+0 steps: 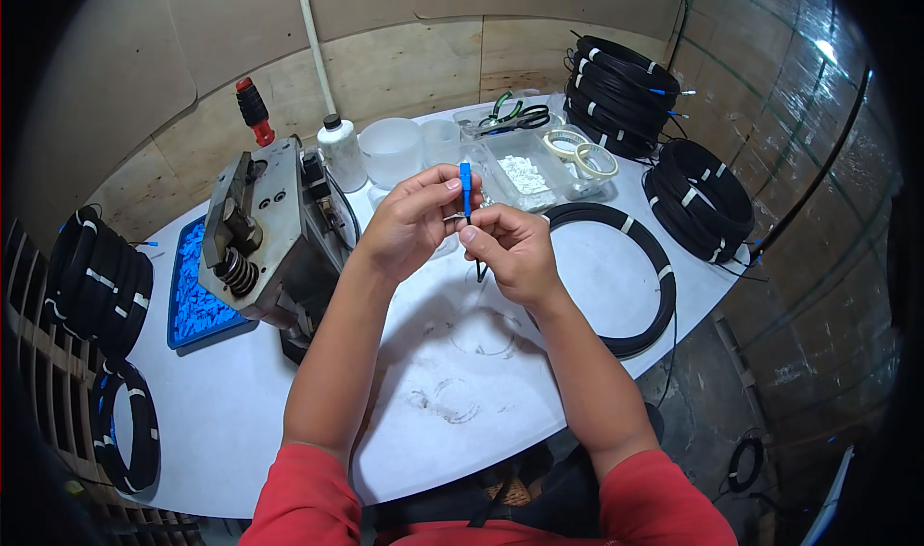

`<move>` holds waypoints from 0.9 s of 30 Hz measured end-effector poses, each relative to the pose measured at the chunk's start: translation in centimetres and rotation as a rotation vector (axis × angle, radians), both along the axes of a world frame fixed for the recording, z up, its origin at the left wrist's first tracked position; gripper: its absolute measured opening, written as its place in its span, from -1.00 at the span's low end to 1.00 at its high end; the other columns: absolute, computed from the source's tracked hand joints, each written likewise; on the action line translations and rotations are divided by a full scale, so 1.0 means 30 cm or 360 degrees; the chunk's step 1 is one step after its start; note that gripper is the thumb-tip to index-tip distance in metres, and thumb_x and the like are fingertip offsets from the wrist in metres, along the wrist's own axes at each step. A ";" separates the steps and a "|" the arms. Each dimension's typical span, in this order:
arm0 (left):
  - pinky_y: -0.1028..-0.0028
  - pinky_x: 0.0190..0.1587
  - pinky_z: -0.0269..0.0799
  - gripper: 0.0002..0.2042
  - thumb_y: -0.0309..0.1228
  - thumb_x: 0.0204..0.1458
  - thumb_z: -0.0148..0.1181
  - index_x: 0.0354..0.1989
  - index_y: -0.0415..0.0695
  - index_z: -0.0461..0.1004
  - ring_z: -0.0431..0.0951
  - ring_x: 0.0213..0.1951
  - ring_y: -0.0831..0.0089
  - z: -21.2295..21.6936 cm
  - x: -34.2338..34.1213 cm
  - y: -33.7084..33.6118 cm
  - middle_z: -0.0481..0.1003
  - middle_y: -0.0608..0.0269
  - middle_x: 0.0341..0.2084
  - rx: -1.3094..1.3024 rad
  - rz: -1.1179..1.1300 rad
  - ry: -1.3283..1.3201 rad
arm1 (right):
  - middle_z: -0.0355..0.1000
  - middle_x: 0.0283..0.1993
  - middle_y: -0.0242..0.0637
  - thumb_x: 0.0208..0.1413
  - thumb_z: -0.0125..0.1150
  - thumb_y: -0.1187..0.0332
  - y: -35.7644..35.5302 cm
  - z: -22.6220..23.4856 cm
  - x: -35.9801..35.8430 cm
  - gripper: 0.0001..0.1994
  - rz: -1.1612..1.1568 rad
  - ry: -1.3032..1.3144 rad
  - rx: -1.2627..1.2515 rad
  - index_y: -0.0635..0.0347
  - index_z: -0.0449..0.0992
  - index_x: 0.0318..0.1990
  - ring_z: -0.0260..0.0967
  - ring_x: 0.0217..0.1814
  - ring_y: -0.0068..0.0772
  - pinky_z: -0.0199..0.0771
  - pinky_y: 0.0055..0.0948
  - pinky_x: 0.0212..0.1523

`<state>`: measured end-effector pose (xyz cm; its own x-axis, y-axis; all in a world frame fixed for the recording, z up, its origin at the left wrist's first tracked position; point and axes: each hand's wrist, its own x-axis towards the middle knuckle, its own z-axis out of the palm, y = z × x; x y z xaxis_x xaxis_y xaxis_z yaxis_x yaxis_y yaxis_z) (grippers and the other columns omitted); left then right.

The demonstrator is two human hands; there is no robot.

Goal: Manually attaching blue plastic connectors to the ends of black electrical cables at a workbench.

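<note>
While black cable coils sit at far left, a tray of blue connectors & a grey press tool stand left of centre on the white table. Mid-frame, left hand pinches the blue connector w/ thumb & forefinger; right hand is closed on the thin black cable just below. Looks light, small, prob. fragile; hold by the plastic body. More coils at right.

Two hands – one blue connector – two tape rolls, one white bottle.
</note>
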<state>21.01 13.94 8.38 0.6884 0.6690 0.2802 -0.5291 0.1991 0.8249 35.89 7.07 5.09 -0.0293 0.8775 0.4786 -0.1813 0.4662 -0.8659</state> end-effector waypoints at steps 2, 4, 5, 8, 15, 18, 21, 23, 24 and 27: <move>0.50 -0.16 0.32 -0.79 -0.39 0.13 0.04 -0.13 -0.22 0.43 0.43 -0.19 0.48 0.000 -0.001 0.003 0.46 0.26 -0.24 0.0006 0.0002 0.0006 | 0.44 -0.48 -0.42 0.12 0.21 0.47 0.000 -0.001 0.005 -0.92 0.0003 -0.0010 -0.0010 0.30 0.52 -0.30 0.32 -0.46 -0.71 0.34 -0.66 -0.42; 0.49 -0.16 0.32 -0.79 -0.39 0.13 0.04 -0.13 -0.22 0.44 0.43 -0.19 0.48 0.000 -0.002 0.005 0.46 0.25 -0.24 0.0011 0.0004 0.0013 | 0.46 -0.46 -0.39 0.11 0.22 0.46 0.001 -0.001 0.006 -0.91 0.0005 -0.0020 -0.0022 0.31 0.53 -0.30 0.35 -0.45 -0.68 0.38 -0.63 -0.40; 0.49 -0.16 0.32 -0.79 -0.39 0.13 0.04 -0.13 -0.22 0.43 0.43 -0.19 0.47 0.000 -0.005 0.004 0.46 0.25 -0.24 0.0005 0.0000 0.0023 | 0.46 -0.46 -0.40 0.12 0.22 0.45 0.001 -0.002 0.006 -0.91 -0.0009 -0.0026 -0.0013 0.30 0.53 -0.29 0.35 -0.45 -0.68 0.38 -0.63 -0.40; 0.48 -0.16 0.32 -0.79 -0.40 0.13 0.03 -0.13 -0.23 0.44 0.43 -0.19 0.47 0.006 -0.009 0.004 0.46 0.24 -0.24 0.0017 0.0003 0.0024 | 0.46 -0.45 -0.40 0.12 0.22 0.45 0.002 0.001 -0.001 -0.91 -0.0032 -0.0026 -0.0022 0.30 0.54 -0.28 0.35 -0.45 -0.68 0.38 -0.63 -0.40; 0.48 -0.18 0.33 -0.79 -0.41 0.15 0.00 -0.14 -0.26 0.45 0.44 -0.21 0.45 0.007 -0.012 0.004 0.47 0.22 -0.25 0.0021 -0.0007 -0.0014 | 0.47 -0.43 -0.37 0.14 0.22 0.40 -0.002 0.013 0.005 -0.86 0.0123 0.0051 -0.0195 0.30 0.54 -0.26 0.36 -0.41 -0.64 0.37 -0.59 -0.37; 0.45 -0.18 0.36 -0.79 -0.41 0.16 0.01 -0.14 -0.27 0.45 0.46 -0.20 0.44 0.015 -0.022 0.000 0.48 0.21 -0.24 0.0052 -0.0043 -0.0012 | 0.47 -0.45 -0.35 0.14 0.22 0.38 0.005 0.013 0.015 -0.85 0.0198 0.0061 -0.0208 0.30 0.54 -0.29 0.36 -0.40 -0.61 0.36 -0.56 -0.34; 0.43 -0.15 0.39 -0.79 -0.41 0.17 0.02 -0.14 -0.27 0.46 0.47 -0.18 0.44 0.015 -0.020 -0.009 0.49 0.20 -0.23 0.0116 -0.0028 0.0052 | 0.47 -0.42 -0.32 0.12 0.24 0.39 -0.004 0.018 0.024 -0.87 0.0181 0.0014 -0.0227 0.29 0.52 -0.34 0.36 -0.39 -0.59 0.37 -0.55 -0.32; 0.43 -0.12 0.39 -0.79 -0.40 0.17 0.03 -0.14 -0.27 0.47 0.47 -0.18 0.45 0.015 -0.015 -0.008 0.49 0.21 -0.22 0.0156 -0.0021 0.0059 | 0.47 -0.43 -0.34 0.11 0.26 0.37 0.011 -0.001 0.030 -0.87 0.0196 0.0094 -0.0212 0.26 0.53 -0.36 0.36 -0.40 -0.62 0.37 -0.58 -0.33; 0.43 -0.10 0.39 -0.79 -0.40 0.17 0.04 -0.14 -0.27 0.48 0.47 -0.17 0.45 0.015 -0.013 -0.007 0.49 0.21 -0.22 0.0194 -0.0013 0.0066 | 0.47 -0.45 -0.37 0.09 0.29 0.35 0.016 -0.007 0.032 -0.86 0.0210 0.0175 -0.0199 0.24 0.53 -0.37 0.36 -0.42 -0.65 0.37 -0.61 -0.34; 0.43 -0.11 0.40 -0.80 -0.41 0.17 0.04 -0.14 -0.27 0.48 0.47 -0.19 0.46 0.013 -0.011 -0.006 0.49 0.23 -0.22 0.0234 0.0041 0.0030 | 0.45 -0.47 -0.39 0.09 0.30 0.35 0.021 -0.007 0.031 -0.86 0.0215 0.0211 -0.0209 0.23 0.52 -0.40 0.34 -0.42 -0.66 0.36 -0.61 -0.35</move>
